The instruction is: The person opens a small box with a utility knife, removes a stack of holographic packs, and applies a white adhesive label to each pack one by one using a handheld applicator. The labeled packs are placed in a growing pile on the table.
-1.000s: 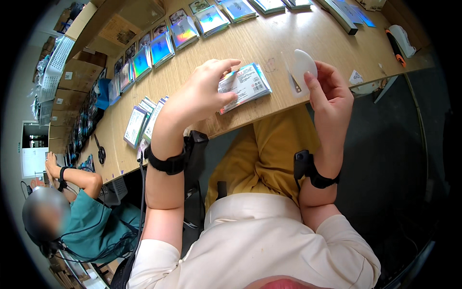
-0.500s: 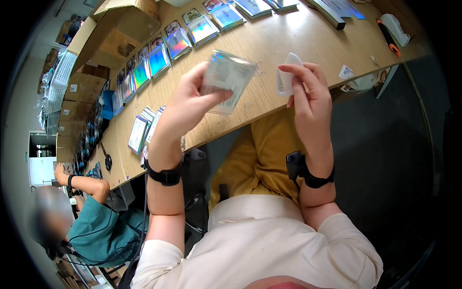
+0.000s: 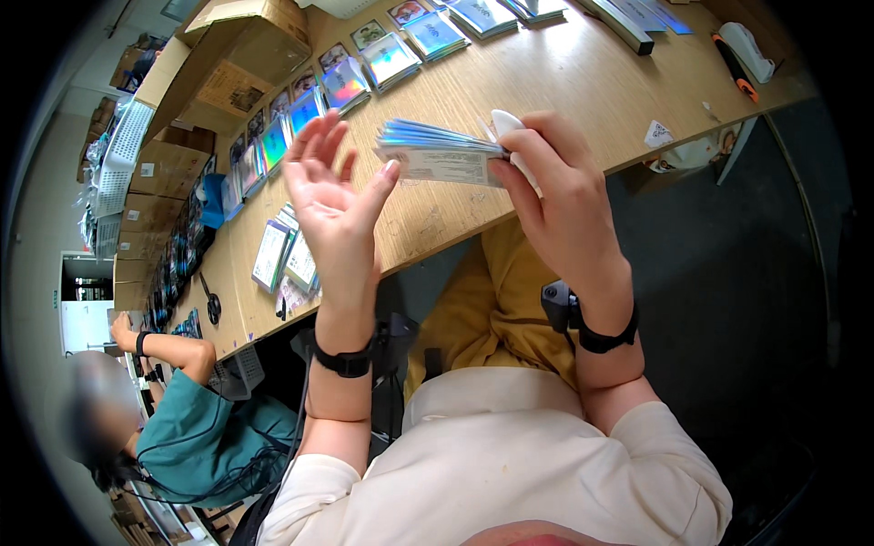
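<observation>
My right hand [image 3: 564,187] pinches one end of a fanned stack of shiny cards [image 3: 442,162] above the front of the table. A printed pale face of the stack points toward me, and its upper edges gleam blue. In the same hand, a small white piece with a rounded end [image 3: 505,123] sticks up beside the cards; its kind is unclear. My left hand [image 3: 335,200] is empty, palm up with fingers spread, just left of the stack's free end; its thumb tip is near the cards, and contact is unclear.
Stacks of iridescent cards [image 3: 344,84] line the table [image 3: 546,77], small picture cards behind them. More cards [image 3: 271,255] and black scissors [image 3: 211,300] lie left. Cardboard boxes [image 3: 246,68] stand at the far left. An orange cutter [image 3: 734,68] lies right. A person in green [image 3: 196,437] sits left.
The card stack has passed from my left hand to my right and turned edge-up. My left hand has let go and opened. The white piece stays in my right hand.
</observation>
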### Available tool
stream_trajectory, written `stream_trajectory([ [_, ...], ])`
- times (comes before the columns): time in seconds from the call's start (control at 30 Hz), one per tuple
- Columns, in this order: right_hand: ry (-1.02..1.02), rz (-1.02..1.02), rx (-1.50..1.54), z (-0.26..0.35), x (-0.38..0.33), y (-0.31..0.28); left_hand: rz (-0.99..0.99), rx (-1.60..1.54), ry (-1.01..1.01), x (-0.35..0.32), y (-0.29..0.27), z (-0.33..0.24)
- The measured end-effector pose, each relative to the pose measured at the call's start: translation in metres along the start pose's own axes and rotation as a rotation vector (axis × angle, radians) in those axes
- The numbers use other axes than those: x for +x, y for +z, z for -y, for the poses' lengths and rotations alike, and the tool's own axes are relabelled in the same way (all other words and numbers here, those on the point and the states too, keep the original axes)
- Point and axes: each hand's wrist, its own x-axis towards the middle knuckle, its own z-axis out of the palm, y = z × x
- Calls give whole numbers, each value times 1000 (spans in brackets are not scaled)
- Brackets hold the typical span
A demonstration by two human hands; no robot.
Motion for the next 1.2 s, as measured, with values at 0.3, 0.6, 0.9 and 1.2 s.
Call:
stream_trajectory([
  [0.3,-121,166,-252,-10,3,0,547,920,187,-6,1,-3],
  [0.6,8,14,-108,-15,2,3,507,716,27,10,1,0],
  [0.9,271,-257,139,-24,-4,-10,585,1156,238,34,-6,30],
  [1.2,266,-315,168,-28,-6,-15,613,973,83,33,6,11],
])
